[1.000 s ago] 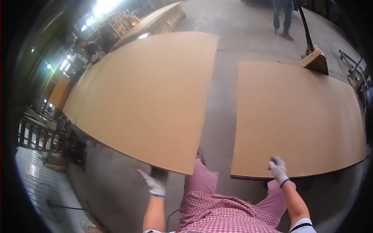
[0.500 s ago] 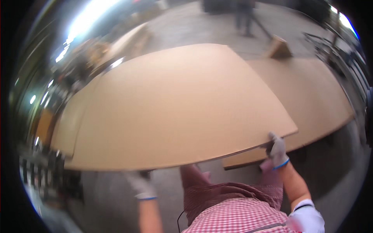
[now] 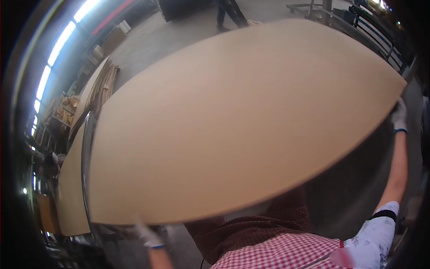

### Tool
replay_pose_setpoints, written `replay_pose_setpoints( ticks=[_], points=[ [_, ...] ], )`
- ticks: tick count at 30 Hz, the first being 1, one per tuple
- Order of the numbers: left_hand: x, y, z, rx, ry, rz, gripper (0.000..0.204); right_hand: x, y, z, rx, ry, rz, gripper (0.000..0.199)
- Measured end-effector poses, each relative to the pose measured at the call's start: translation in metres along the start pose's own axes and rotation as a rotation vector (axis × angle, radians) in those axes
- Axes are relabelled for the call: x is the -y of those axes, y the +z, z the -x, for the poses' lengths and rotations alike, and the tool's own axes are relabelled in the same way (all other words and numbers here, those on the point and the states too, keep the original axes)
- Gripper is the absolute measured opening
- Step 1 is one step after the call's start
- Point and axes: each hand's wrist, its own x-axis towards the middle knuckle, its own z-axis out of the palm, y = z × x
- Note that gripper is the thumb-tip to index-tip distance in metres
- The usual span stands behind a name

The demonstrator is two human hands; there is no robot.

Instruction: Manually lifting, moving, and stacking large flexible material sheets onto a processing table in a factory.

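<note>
A large, flat tan board (image 3: 237,121) spans most of the view in front of me, its near edge bowed by the lens. At its right corner my right hand (image 3: 399,115), in a pale glove with a blue cuff, is closed round the edge, my arm stretched far out. My left hand (image 3: 149,235), gloved too and blurred, grips the near edge toward the left, thumb on top. The fingers of both hands are mostly hidden beneath the board.
Left of the board is a metal rail (image 3: 86,175), with another tan sheet (image 3: 70,193) beyond it. Further back stand stacked sheets (image 3: 99,85). A person's legs (image 3: 230,15) show at the far side. Metal frames (image 3: 376,31) stand at the far right.
The board has shifted to the right and now hides the lower board seen there before. My right hand has swung far right and away from me; my left hand sits slightly lower and further left.
</note>
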Motion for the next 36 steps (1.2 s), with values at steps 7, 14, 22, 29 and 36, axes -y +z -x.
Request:
replay_pose_setpoints(
  ticks=[7,14,22,29,36],
  points=[
    [0.058,0.341,0.172,0.947,-0.693,0.380,0.040,-0.214,0.411,0.196,-0.027,0.454,-0.197,0.038],
    [0.060,0.339,0.080,0.956,0.250,-0.226,0.020,-0.297,0.369,0.200,-0.188,0.788,0.273,0.032],
    [0.286,0.179,-0.158,0.401,-0.255,-0.275,0.043,-0.304,0.329,0.200,-0.015,0.894,0.502,0.032],
    [0.299,0.206,-0.073,0.398,-0.522,-0.132,0.034,-0.416,0.254,0.157,-0.288,0.981,0.733,0.017],
    [0.371,0.244,-0.041,0.347,-0.541,-0.264,0.037,-0.482,0.154,0.196,-0.291,1.027,-0.072,0.032]
  ],
)
